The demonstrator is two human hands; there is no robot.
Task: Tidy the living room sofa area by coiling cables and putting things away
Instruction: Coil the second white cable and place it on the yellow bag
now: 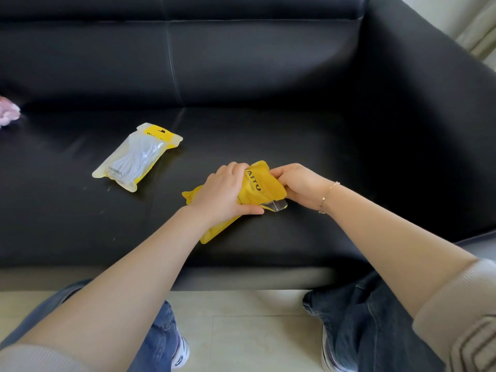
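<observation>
A yellow plastic pouch [261, 183] with black lettering lies on the black sofa seat [308, 146]. My left hand [222, 191] grips it across the middle from above, thumb tucked under its near edge. My right hand [298, 185] pinches the pouch's open top end, where a clear flap sticks out. What is inside this pouch is hidden. To the left, a second pouch [138, 157] with a yellow header and clear front lies flat, showing a coiled white cable inside.
The sofa's backrest [241, 55] rises behind and its armrest [429, 116] closes off the right side. Something pink and crumpled [8, 111] sits at the far left edge. My knees and shoes are over pale floor tiles [241, 331] in front of the seat.
</observation>
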